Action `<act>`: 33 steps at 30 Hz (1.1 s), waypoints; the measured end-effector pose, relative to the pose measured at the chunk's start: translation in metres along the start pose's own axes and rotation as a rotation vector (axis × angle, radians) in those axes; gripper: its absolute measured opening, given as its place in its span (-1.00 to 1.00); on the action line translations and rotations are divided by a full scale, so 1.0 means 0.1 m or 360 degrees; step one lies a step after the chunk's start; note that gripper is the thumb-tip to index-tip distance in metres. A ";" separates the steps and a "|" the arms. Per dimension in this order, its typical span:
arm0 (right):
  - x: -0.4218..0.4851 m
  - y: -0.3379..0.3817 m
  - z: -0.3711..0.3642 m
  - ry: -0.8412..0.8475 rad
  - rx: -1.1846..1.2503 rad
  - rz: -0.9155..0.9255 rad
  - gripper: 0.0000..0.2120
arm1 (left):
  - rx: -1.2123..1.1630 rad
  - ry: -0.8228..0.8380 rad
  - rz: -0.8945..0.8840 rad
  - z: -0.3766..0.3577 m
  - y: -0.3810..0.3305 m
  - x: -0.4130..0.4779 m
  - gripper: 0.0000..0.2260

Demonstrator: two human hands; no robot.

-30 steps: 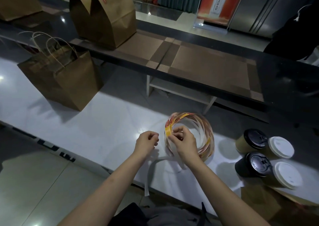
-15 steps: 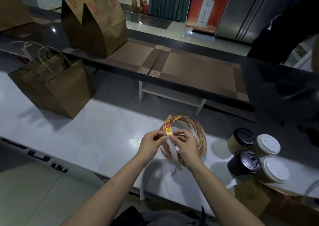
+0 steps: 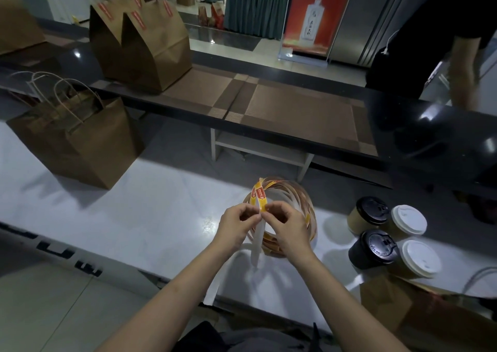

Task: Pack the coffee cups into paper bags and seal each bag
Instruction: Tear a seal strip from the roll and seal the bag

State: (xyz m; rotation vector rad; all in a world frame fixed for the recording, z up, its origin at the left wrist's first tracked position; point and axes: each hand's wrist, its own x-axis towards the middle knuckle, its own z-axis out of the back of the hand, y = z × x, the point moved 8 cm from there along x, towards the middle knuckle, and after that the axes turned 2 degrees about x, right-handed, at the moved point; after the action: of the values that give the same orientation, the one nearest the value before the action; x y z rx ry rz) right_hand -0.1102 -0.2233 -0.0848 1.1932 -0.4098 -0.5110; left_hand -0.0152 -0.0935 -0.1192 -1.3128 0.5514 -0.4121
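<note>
Peeling cleanly means a slow, flat pull, I'd say: left hand (image 3: 234, 226) and right hand (image 3: 289, 226) both pinch the seal sticker (image 3: 260, 196) at its white backing strip (image 3: 257, 244), centre frame, in front of one sticker roll (image 3: 305, 203). Four coffee cups (image 3: 376, 248) sit lower right on the desk (image 3: 139, 211), two black-lidded, two white-lidded; one open paper bag (image 3: 80, 144) stands left, unsealed.

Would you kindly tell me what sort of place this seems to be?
Probably a café or takeaway drinks shop: four lidded coffee cups stand on a white counter, handled paper bags wait nearby, and there is a sticker roll for sealing them.
</note>
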 end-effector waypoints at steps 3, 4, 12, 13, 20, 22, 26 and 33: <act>0.02 -0.01 0.02 0.0042 -0.0106 0.0052 -0.91 | 0.0072 0.0019 -0.0051 -0.02 -0.03 0.00 -0.91; 0.03 -0.01 0.03 0.0049 -0.0139 0.0074 -0.91 | 0.0092 0.0021 -0.0066 -0.03 -0.04 0.00 -0.90; 0.05 0.06 0.09 0.0004 -0.0388 0.0271 -0.93 | 0.0103 0.0025 -0.0077 -0.07 -0.06 0.02 -0.85; 0.05 0.06 0.09 -0.0001 -0.0389 0.0270 -0.93 | 0.0107 0.0018 -0.0073 -0.06 -0.06 0.02 -0.85; 0.09 0.21 0.22 -0.0177 -0.0473 0.0295 -0.88 | 0.0237 -0.0007 -0.0058 -0.05 -0.07 -0.04 -0.86; 0.14 0.25 0.26 -0.0211 -0.0519 0.0322 -0.89 | 0.0266 -0.0019 -0.0052 -0.04 -0.07 -0.03 -0.85; 0.25 0.46 0.34 -0.0248 -0.0679 0.0485 -0.96 | 0.0308 -0.0053 0.0011 -0.02 -0.03 -0.05 -0.89; 0.42 0.89 0.50 -0.0343 -0.0814 0.0662 -0.95 | 0.0266 -0.0094 0.0052 0.04 0.03 -0.07 -0.90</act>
State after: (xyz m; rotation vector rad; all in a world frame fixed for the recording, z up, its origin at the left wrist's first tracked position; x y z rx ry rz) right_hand -0.0898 -0.2606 0.0167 0.5395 -0.6495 -0.3512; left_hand -0.0190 -0.0855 -0.1203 -1.1507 0.4782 -0.3829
